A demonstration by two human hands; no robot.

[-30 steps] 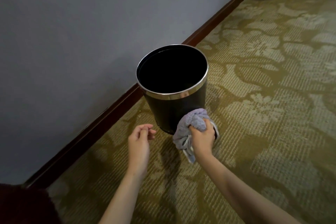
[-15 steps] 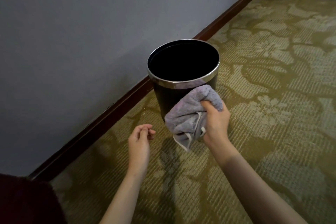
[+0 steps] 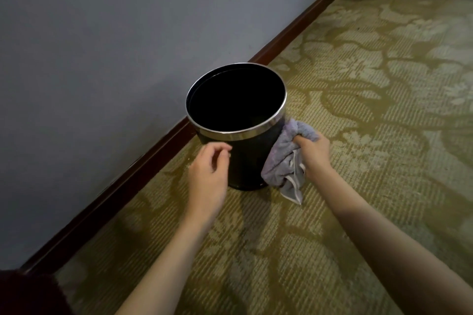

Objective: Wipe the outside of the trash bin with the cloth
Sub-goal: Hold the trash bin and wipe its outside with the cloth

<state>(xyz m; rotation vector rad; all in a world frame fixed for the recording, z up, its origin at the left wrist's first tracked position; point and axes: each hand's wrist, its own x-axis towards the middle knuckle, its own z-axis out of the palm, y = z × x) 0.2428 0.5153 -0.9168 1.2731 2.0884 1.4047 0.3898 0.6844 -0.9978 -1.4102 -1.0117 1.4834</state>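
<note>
On patterned carpet (image 3: 358, 110) by a grey wall (image 3: 102, 33), the black trash bin (image 3: 245, 158) stood upright. The right hand (image 3: 313, 152) gripped the lilac cloth (image 3: 284, 161), pressing it to the bin's right side, mid-wipe. The left hand (image 3: 208, 174) hovered, fingers loosely curled, holding nothing. Likely next: steadying the bin, wiping round.

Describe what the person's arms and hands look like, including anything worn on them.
Both forearms are bare up to the frame's edge, with no sleeves in view. The left hand and right hand wear no gloves, and no watch or bracelet shows at the wrists. Whether a finger carries a ring cannot be told.
</note>
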